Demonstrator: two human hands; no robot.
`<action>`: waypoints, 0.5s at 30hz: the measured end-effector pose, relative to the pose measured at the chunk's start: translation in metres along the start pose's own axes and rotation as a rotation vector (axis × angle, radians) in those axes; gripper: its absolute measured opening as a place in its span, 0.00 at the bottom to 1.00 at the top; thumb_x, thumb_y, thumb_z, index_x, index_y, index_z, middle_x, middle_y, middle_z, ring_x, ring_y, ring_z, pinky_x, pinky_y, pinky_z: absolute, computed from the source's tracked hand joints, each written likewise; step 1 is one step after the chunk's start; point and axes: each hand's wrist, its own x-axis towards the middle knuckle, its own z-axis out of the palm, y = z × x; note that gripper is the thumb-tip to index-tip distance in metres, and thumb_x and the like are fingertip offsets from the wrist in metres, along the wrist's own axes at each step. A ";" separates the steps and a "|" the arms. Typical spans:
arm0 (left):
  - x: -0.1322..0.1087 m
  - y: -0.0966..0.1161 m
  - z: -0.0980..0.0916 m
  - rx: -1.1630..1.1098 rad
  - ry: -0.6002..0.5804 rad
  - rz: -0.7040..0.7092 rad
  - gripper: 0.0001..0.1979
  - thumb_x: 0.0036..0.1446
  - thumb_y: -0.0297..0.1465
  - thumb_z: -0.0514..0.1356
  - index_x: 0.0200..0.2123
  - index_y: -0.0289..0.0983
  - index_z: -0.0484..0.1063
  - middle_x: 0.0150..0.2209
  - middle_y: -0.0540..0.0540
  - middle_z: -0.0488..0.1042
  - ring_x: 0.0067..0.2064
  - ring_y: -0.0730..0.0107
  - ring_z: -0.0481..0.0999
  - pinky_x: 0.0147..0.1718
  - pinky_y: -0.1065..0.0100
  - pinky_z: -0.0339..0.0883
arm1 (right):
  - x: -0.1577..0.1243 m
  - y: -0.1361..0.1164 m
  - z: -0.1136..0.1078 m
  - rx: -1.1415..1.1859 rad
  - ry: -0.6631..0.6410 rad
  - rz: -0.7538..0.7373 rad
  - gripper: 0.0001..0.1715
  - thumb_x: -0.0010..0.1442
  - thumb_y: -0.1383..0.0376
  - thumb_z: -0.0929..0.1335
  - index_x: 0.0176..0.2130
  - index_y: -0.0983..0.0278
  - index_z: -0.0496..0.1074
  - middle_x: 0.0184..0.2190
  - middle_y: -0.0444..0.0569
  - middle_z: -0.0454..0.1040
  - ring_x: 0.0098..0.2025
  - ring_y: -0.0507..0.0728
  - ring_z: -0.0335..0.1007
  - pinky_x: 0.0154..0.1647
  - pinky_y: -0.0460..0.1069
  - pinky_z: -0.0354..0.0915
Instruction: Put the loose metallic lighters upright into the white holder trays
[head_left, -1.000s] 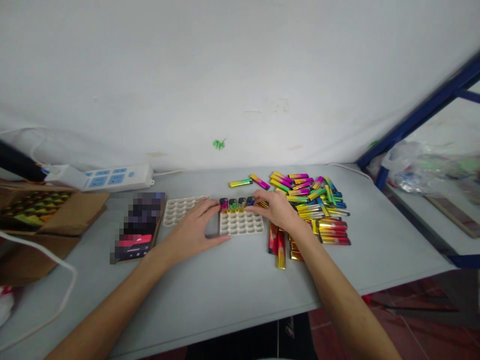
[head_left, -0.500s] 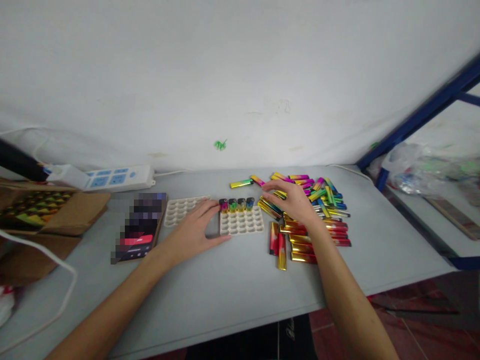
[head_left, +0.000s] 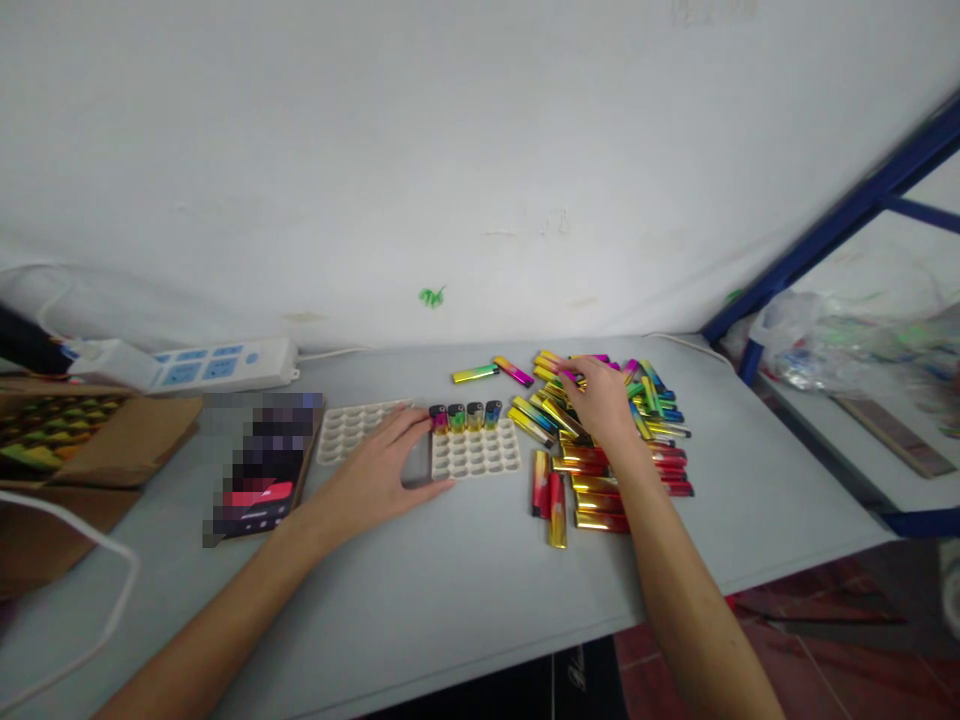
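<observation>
My left hand [head_left: 375,475] rests at the left side of a white tray with rows of holes [head_left: 474,460]. Its thumb and fingers are spread, the fingertips by the tray's back left corner. Several lighters [head_left: 457,418] with dark tops stand upright along the tray's back row. Over on the right, my right hand [head_left: 604,400] reaches into a pile of shiny lighters [head_left: 559,415], its fingers closed at a yellow and pink lighter [head_left: 551,358] near the back. The fingertips partly cover what they grip. Red and gold lighters [head_left: 596,503] lie in front of that hand.
A second white tray [head_left: 341,440] lies behind my left hand. Left of it are a phone [head_left: 274,460], a power strip [head_left: 225,365] and an open cardboard box [head_left: 142,430] with lighters. A white cable [head_left: 112,545] loops in front; a blue frame [head_left: 825,225] stands right.
My right hand has moved slightly back and right over the pile, and its fingers have closed at a lighter. My left hand stays by the tray. The view has shifted slightly.
</observation>
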 end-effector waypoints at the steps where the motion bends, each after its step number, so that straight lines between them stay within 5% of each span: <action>1: 0.000 0.000 0.000 0.002 -0.002 -0.001 0.38 0.61 0.56 0.62 0.64 0.35 0.70 0.65 0.33 0.72 0.69 0.39 0.68 0.69 0.43 0.63 | 0.000 0.003 -0.002 -0.013 0.015 0.008 0.13 0.66 0.70 0.67 0.45 0.65 0.82 0.45 0.58 0.85 0.48 0.67 0.80 0.55 0.61 0.71; 7: 0.001 0.001 0.000 -0.007 -0.006 -0.003 0.38 0.61 0.57 0.62 0.63 0.35 0.71 0.64 0.32 0.72 0.69 0.39 0.69 0.70 0.42 0.63 | 0.004 0.007 0.005 -0.038 -0.041 -0.033 0.13 0.67 0.66 0.69 0.46 0.64 0.83 0.45 0.59 0.83 0.49 0.67 0.78 0.57 0.61 0.70; 15: 0.004 0.004 -0.003 -0.021 0.008 0.023 0.37 0.62 0.58 0.61 0.62 0.36 0.70 0.63 0.34 0.73 0.66 0.42 0.72 0.71 0.43 0.60 | 0.000 -0.030 0.040 -0.261 -0.201 -0.141 0.20 0.73 0.59 0.65 0.57 0.65 0.79 0.64 0.65 0.71 0.66 0.72 0.63 0.70 0.68 0.57</action>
